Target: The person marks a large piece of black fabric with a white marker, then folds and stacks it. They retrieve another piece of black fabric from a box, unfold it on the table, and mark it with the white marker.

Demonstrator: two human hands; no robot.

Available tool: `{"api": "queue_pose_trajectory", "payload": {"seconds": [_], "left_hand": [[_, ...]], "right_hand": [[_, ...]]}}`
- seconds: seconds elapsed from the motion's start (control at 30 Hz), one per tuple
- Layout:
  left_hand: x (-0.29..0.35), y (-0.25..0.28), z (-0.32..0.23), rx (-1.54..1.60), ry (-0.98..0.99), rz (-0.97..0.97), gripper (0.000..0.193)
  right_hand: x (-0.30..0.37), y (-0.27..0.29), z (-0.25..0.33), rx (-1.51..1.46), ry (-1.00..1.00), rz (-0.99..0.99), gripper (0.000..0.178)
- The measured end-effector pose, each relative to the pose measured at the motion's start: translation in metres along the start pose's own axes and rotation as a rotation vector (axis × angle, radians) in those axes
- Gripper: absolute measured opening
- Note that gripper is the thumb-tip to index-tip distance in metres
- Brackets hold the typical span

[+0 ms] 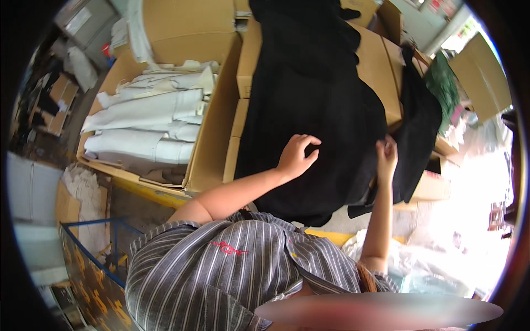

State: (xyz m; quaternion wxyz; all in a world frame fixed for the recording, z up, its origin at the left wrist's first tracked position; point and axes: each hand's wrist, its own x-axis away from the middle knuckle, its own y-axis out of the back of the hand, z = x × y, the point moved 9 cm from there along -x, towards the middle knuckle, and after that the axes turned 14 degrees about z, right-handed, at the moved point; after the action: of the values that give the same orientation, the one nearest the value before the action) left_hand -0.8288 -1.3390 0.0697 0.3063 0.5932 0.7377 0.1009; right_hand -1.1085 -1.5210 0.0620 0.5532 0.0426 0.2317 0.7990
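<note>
Cloth (314,105), black and wide, filled the middle of the head view, draped over cardboard boxes (378,66) and hanging down toward the person's body. Left hand (296,159) was above its near half, fingers bent, thumb and forefinger well apart, nothing seen in the grip; contact with the cloth below could not be told. Right hand (388,157) was raised at the cloth's right edge, fingers curled in narrow, fingertips near the dark material; whether they pinched any of it, cannot tell. Second black piece (422,118) hung just right of that hand, over the boxes' right side; whether it joined the cloth was unclear. Left of the cloth, a large carton (212,129) with its top flaps up held white rolls (149,113), stacked on their sides, with brown pieces (160,173) along its near side. Green bag (444,91) and a raised cardboard flap (480,77) were at far right, clear plastic (436,278) at lower right, partly washed out by glare. Blue metal frame (91,223) was at lower left. Striped shirt (204,270) on the person took up the bottom.
</note>
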Motion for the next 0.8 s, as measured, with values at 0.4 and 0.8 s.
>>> {"api": "queue_pose_trajectory", "payload": {"seconds": [0.4, 0.8], "left_hand": [[0.09, 0.024, 0.041, 0.129, 0.184, 0.105, 0.023], [0.1, 0.037, -0.026, 0.592, 0.214, 0.47, 0.084]], "right_hand": [[0.083, -0.058, -0.068, 0.316, -0.103, -0.212, 0.059], [0.058, -0.165, 0.165, -0.431, 0.039, 0.236, 0.048]]}}
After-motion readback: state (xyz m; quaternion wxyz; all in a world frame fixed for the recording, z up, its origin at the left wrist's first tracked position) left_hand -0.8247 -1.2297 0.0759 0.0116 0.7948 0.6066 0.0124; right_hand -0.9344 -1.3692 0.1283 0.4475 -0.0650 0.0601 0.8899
